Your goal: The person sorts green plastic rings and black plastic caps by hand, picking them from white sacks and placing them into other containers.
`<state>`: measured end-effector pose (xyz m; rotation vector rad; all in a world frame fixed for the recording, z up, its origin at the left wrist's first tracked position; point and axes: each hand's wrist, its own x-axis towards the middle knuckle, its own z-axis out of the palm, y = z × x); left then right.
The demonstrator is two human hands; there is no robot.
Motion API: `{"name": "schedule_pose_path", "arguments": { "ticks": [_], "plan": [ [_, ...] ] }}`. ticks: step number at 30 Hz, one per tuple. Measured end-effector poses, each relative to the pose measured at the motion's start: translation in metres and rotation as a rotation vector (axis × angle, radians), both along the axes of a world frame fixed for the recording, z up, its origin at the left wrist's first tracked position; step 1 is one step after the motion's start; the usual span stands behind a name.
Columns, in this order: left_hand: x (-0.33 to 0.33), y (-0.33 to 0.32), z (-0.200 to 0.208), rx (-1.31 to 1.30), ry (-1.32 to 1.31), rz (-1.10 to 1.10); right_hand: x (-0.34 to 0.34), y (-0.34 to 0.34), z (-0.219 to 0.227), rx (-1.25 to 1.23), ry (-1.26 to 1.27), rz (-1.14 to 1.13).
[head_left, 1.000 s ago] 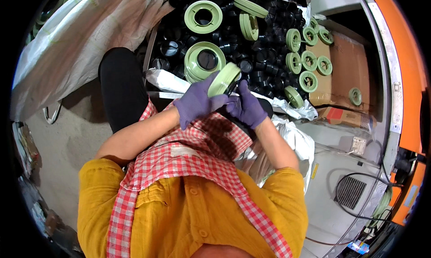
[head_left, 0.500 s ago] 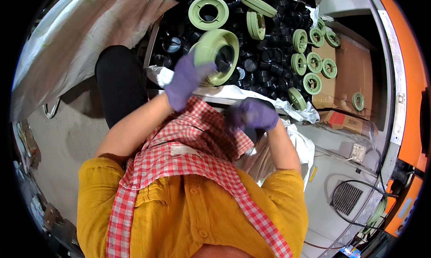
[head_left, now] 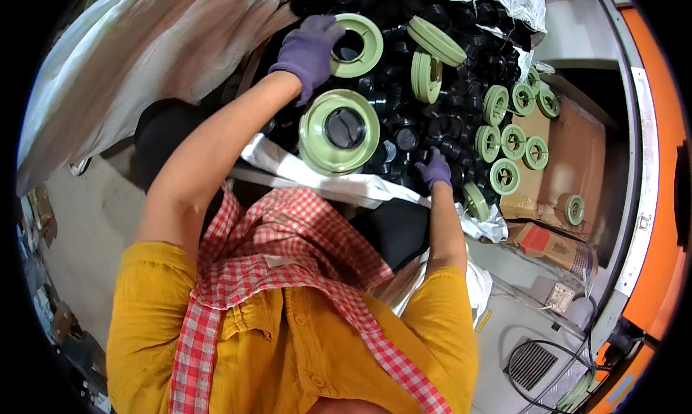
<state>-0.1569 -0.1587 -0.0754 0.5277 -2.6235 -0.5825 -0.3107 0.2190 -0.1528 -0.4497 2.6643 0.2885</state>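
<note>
My left hand (head_left: 308,53), in a purple glove, closes its fingers over the left rim of a pale green plastic ring (head_left: 370,47) at the back of the pile. Nearer to me lies a larger-looking green ring (head_left: 312,141) with a black cap (head_left: 345,128) seated in its central hole; neither hand touches it. Further right, my gloved right hand (head_left: 435,172) reaches in among loose black caps (head_left: 406,138). Its thumb and forefinger are apart, with nothing visible between them. The other fingertips are partly hidden by the hand.
Two green rings (head_left: 436,40) lean together on the pile. Several smaller-looking ones (head_left: 512,141) rest at the right by a brown cardboard sheet (head_left: 573,161). White sacking (head_left: 288,160) lines the front edge. An orange machine frame (head_left: 659,197) stands far right.
The green ring with the black cap, held up by my left hand before, now lies on the pile. My left hand has moved to the ring behind; my right hand has reached forward into the caps.
</note>
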Motion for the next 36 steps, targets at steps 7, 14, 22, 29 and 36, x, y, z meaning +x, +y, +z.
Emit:
{"name": "schedule_pose_path", "arguments": {
  "ticks": [7,14,22,29,36],
  "plan": [
    [-0.022,-0.005,-0.035,-0.488,-0.487,-0.312,0.008,-0.015,0.012,0.181,0.174,0.08],
    [-0.021,-0.007,0.013,-0.081,-0.421,0.074,0.028,-0.022,0.043,-0.778,0.365,-0.123],
    [0.081,0.085,0.112,0.973,0.143,-0.366,0.148,-0.101,0.15,-1.668,0.295,0.018],
    [0.131,0.162,0.11,1.451,0.232,-0.392,0.197,-0.093,0.17,-1.488,0.041,0.147],
    [0.141,0.149,0.118,1.211,-0.163,-0.509,0.235,-0.059,0.187,-1.312,-0.098,0.405]
  ]
}}
